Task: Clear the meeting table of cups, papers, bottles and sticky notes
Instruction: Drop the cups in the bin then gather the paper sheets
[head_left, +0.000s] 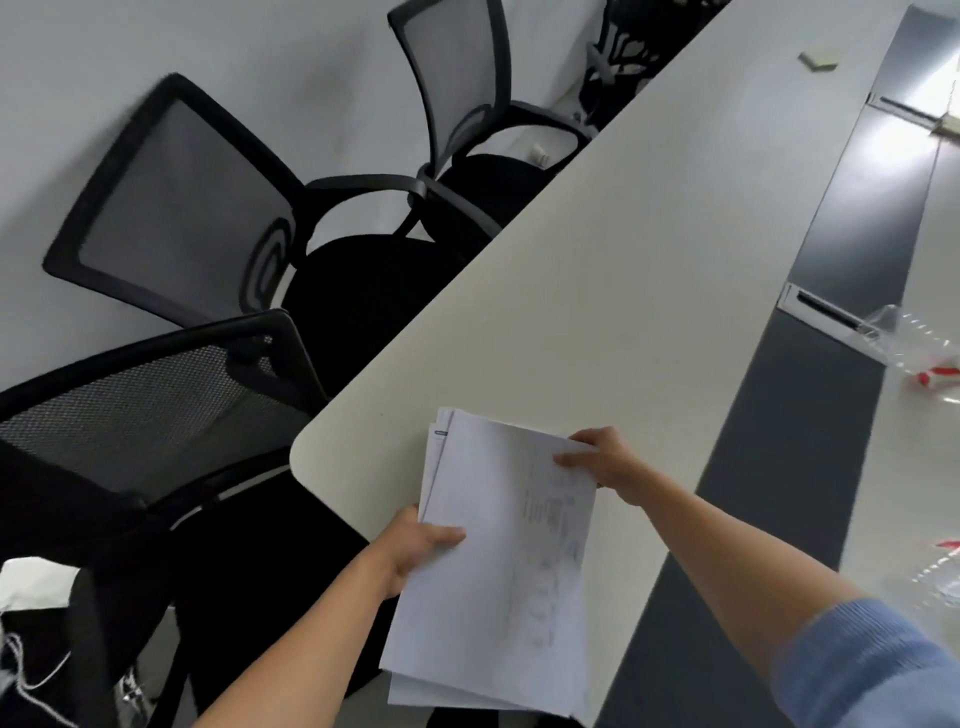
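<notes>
A stack of white printed papers (498, 561) hangs over the near corner of the white meeting table (649, 270). My left hand (421, 545) grips the stack's left edge, thumb on top. My right hand (605, 460) pinches its far right corner. A clear plastic bottle with a red label (922, 345) lies on the table at the right edge. Another clear bottle (943, 569) shows partly at the lower right. A pale yellow sticky-note pad (817, 60) lies far up the table.
Three black mesh office chairs (182, 208) stand along the table's left side, the nearest one (140, 415) close to the corner. A dark grey strip (810, 415) with cable hatches runs down the table's middle. A white and black bag (36, 623) sits at the lower left.
</notes>
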